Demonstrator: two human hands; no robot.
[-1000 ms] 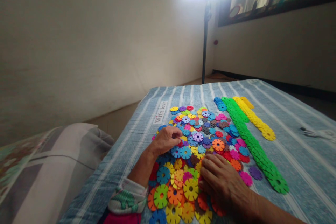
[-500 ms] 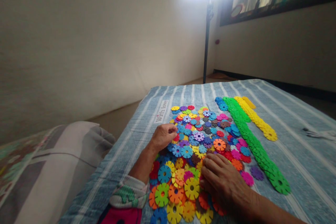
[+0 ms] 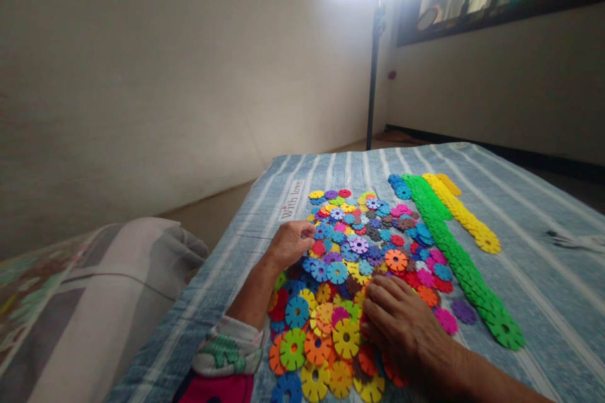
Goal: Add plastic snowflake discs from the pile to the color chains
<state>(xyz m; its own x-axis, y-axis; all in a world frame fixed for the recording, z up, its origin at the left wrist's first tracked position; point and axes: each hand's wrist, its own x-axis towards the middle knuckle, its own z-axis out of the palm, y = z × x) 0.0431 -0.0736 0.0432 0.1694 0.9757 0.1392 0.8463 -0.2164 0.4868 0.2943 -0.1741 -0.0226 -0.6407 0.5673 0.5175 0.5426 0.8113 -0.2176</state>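
Observation:
A wide heap of flower-shaped plastic discs (image 3: 346, 339) in many colours, notched around their rims, lies on a striped blue cloth. My left hand (image 3: 292, 244) is at the heap's left edge, thumb and fingers drawn together; whatever they may hold is too small to make out. Over the heap's right side rests my right hand (image 3: 401, 318), its fingers bent down among the discs and pressed together, with the fingertips hidden. Beyond it, a long row of overlapping green discs (image 3: 466, 271) runs away from me. Yellow discs (image 3: 466, 217) form a shorter row beside it.
A few blue discs (image 3: 399, 187) sit at the far end of the green row. White cable-like items (image 3: 574, 240) lie on the cloth (image 3: 543, 302) at the right. Behind the bed stands a lit lamp on a pole (image 3: 373, 75). Grey bedding (image 3: 127, 277) is at the left.
My left hand has shifted slightly left, off the edge of the discs. The right hand stays in the same place on the heap.

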